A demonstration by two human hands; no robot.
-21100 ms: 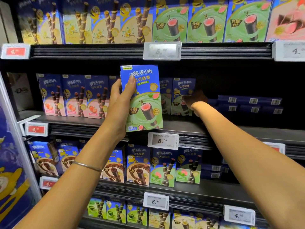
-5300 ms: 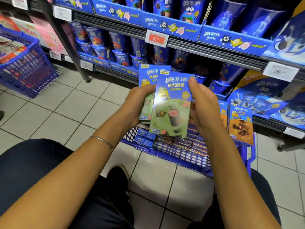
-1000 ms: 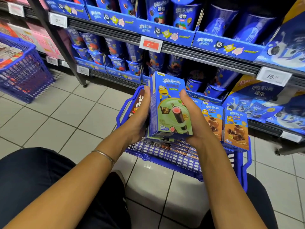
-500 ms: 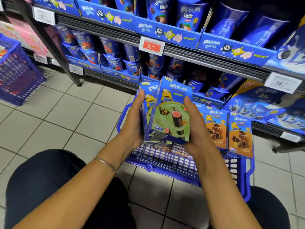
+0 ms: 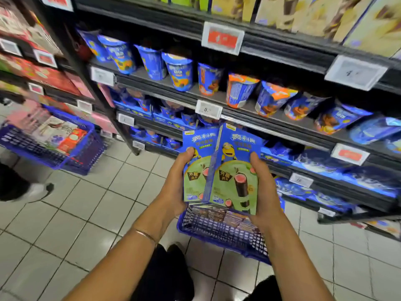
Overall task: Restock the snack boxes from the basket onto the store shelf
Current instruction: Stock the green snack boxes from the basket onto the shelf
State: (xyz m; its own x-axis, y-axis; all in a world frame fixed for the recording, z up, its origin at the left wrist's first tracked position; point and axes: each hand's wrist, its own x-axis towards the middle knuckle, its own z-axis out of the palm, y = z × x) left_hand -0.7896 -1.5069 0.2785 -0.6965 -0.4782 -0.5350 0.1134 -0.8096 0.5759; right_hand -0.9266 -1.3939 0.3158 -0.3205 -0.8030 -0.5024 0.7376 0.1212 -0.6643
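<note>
Lifting snack boxes (image 5: pixel 233 170) higher above the basket (image 5: pixel 217 232).

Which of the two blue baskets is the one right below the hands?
The near basket at the person's feet, partly hidden behind the green snack boxes; the other basket stands far left, filled with reddish packs.

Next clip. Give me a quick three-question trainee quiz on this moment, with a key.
1. True or false: the left hand holds nothing.
2. The basket below the snack boxes is: A red, B blue, C grey.
3. How many box fronts show between the left hand and the right hand?
Key: 1 false, it grips the boxes; 2 B; 3 two.
</note>
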